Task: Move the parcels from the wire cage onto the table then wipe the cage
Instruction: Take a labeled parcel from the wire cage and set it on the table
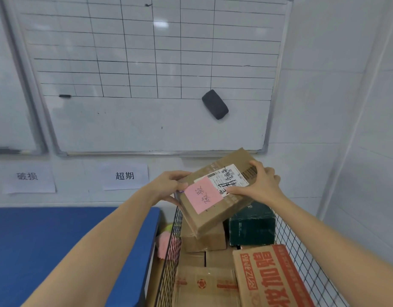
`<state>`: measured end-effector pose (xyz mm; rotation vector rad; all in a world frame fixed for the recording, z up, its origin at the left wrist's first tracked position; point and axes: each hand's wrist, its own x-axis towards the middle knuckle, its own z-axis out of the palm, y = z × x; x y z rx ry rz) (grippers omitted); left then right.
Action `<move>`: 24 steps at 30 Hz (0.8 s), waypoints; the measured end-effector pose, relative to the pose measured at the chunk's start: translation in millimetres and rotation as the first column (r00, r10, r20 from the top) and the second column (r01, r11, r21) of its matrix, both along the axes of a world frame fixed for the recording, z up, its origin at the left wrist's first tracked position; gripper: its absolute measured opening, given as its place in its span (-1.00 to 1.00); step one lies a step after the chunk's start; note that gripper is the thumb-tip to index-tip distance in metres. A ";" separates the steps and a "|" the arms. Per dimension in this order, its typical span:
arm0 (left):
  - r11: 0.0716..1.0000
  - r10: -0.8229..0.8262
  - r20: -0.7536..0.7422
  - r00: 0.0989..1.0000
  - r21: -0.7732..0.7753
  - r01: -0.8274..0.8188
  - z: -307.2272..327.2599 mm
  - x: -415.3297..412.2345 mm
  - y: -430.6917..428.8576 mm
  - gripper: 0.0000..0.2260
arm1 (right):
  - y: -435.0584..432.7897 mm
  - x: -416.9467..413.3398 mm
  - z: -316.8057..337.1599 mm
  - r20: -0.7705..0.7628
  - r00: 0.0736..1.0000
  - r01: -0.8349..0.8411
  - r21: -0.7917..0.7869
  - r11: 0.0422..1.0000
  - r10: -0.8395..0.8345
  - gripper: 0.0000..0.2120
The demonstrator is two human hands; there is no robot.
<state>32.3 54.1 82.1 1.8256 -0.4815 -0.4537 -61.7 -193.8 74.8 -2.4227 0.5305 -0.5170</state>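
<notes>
2 grips: L hand (169,185) & R hand (260,185) clasp parcel (211,214) endwise, long axis tilted up-right over cage (170,269).

I count two hands, left hand (169,187) and right hand (259,187), both gripping one parcel (215,209). On it I see one pink note (203,194) and one white label (229,180). There is one cage (301,247), and in it at least five more: one green box (250,224), one brown box (205,239), one red-printed carton (270,278), one emblem carton (204,286) and one flat box (217,258), which may be two; I cannot tell. One table (58,251). One pink cloth (167,242). Two whiteboards: main board (146,120), side board (9,85). One eraser (215,104). Two signs: left sign (28,177), middle sign (124,176).
</notes>
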 end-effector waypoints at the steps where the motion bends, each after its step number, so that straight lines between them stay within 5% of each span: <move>1: 0.998 0.059 0.038 0.997 -0.025 -0.059 -2.4 2.4 -2.6 -0.65 | 1.3 0.4 -1.7 -0.002 1.000 0.029 -0.016 0.999 -0.029 0.18; 6: 0.847 0.501 -0.038 0.865 -0.184 -0.499 -11.3 14.0 -19.6 -0.46 | 7.2 1.7 -15.0 -0.051 0.983 0.179 0.055 0.982 -0.176 0.35; 9: 0.874 0.462 -0.017 0.887 -0.162 -0.458 -11.1 8.7 -26.8 -0.57 | 5.4 0.3 -21.3 -0.082 0.974 0.219 0.108 0.970 -0.211 0.36; 14: 0.953 0.194 -0.116 0.974 -0.214 -0.216 -9.7 -3.1 -27.4 -0.43 | 0.1 -6.4 -25.5 -0.026 0.972 0.232 0.252 0.940 -0.233 0.16; 17: 0.956 0.164 -0.113 0.980 -0.228 -0.186 -16.8 0.5 -29.3 -0.27 | 2.8 -11.8 -27.3 0.028 0.981 0.182 0.198 0.963 -0.191 0.07; 21: 0.945 0.206 -0.025 0.978 -0.256 -0.205 -13.8 3.5 -24.7 -0.36 | -3.2 -18.6 -26.2 0.072 0.993 0.075 0.179 0.981 -0.089 0.28; 24: 0.955 0.199 0.030 0.980 -0.231 -0.187 -9.4 2.6 -19.7 -0.42 | -9.6 -16.9 -21.1 -0.024 1.000 0.018 0.098 0.995 -0.016 0.21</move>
